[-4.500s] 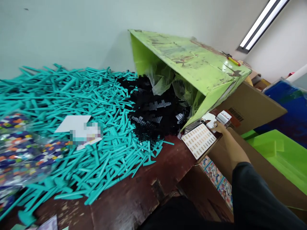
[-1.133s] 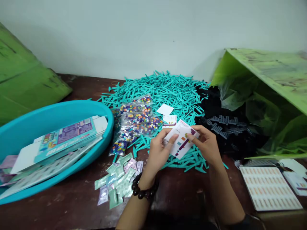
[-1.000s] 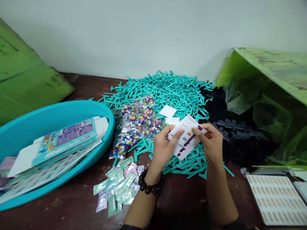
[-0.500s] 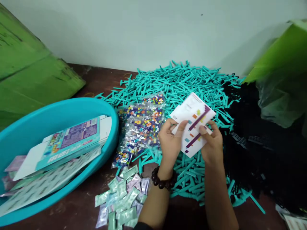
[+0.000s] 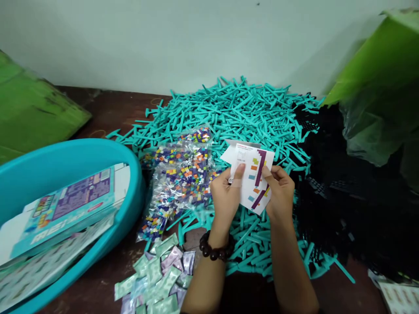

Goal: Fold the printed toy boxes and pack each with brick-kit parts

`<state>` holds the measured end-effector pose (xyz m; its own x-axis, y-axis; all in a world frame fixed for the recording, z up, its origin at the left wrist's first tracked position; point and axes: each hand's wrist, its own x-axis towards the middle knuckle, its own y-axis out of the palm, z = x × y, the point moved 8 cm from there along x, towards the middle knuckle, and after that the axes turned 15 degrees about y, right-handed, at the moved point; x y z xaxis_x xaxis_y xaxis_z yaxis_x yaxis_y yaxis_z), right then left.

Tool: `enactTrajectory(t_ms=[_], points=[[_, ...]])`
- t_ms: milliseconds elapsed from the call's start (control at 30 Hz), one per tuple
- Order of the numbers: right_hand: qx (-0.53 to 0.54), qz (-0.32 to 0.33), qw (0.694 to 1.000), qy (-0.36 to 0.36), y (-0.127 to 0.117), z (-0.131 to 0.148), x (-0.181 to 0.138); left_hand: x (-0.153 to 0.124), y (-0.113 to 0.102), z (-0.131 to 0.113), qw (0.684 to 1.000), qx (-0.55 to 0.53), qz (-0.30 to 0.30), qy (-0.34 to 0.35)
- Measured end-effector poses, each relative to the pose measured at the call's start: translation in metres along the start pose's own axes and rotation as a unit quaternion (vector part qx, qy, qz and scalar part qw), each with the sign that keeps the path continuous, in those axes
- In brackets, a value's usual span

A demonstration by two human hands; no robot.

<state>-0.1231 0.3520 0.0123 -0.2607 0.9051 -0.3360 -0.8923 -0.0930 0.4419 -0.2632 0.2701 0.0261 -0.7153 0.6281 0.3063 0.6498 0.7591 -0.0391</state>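
1. Cards, a small white sheaf printed with coloured blocks and purple bars, were held upright and slightly fanned between both hands, above the near edge of the teal sticks.
2. The left hand was closed on the sheaf's left side, its thumb pressed flat on the front face and its fingers curled behind.
3. The right hand gripped the lower right side the same way, thumb on the front and fingers tucked behind the cards.
4. A dark bead bracelet circled the left wrist.
5. The teal sticks lay in a broad heap across the brown table, reaching back to the wall.
6. A clear bag of small multicoloured pieces lay on the heap's left edge, just beside the left hand.
7. Pale green and lilac sachets were scattered on the table in front of the bag, near the left forearm.
8. A teal basin stood at the left, holding a flattened printed box on top of paper sheets.
9. Black pieces were piled to the right of the sticks, touching them.
10. Green cardboard leaned over clear plastic film at the far right, and a green board lay behind the basin.
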Motion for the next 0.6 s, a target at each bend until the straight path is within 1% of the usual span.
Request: enactTrajectory(t_ms=[67, 167, 200, 233, 367, 433, 533, 600], points=[[0.005, -0.037, 0.999, -0.019, -0.005, 0.001, 0.001, 0.0, 0.005, 0.003, 1.0, -0.022, 0.007, -0.001], [0.02, -0.093, 0.995, -0.039, -0.013, 0.001, 0.001, 0.0, 0.015, 0.004, 0.997, -0.07, 0.042, -0.005], [0.025, -0.103, 0.994, -0.04, -0.015, 0.001, 0.001, 0.001, 0.015, 0.004, 0.996, -0.071, 0.044, -0.003], [0.027, -0.104, 0.994, -0.035, -0.015, 0.0, 0.002, 0.001, 0.014, 0.004, 0.997, -0.063, 0.037, -0.001], [0.0, -0.053, 0.999, -0.01, -0.005, -0.004, 0.004, 0.001, 0.007, 0.005, 0.999, -0.028, -0.015, 0.007], [-0.019, -0.058, 0.998, -0.024, -0.005, -0.004, 0.003, 0.001, 0.006, 0.006, 0.999, -0.024, -0.027, 0.015], [-0.03, -0.079, 0.994, -0.062, -0.008, -0.003, 0.003, 0.002, 0.008, 0.009, 0.998, -0.058, -0.033, 0.014], [-0.037, -0.082, 0.993, -0.077, -0.009, -0.003, 0.003, 0.002, 0.013, 0.012, 0.994, -0.108, -0.015, -0.002]])
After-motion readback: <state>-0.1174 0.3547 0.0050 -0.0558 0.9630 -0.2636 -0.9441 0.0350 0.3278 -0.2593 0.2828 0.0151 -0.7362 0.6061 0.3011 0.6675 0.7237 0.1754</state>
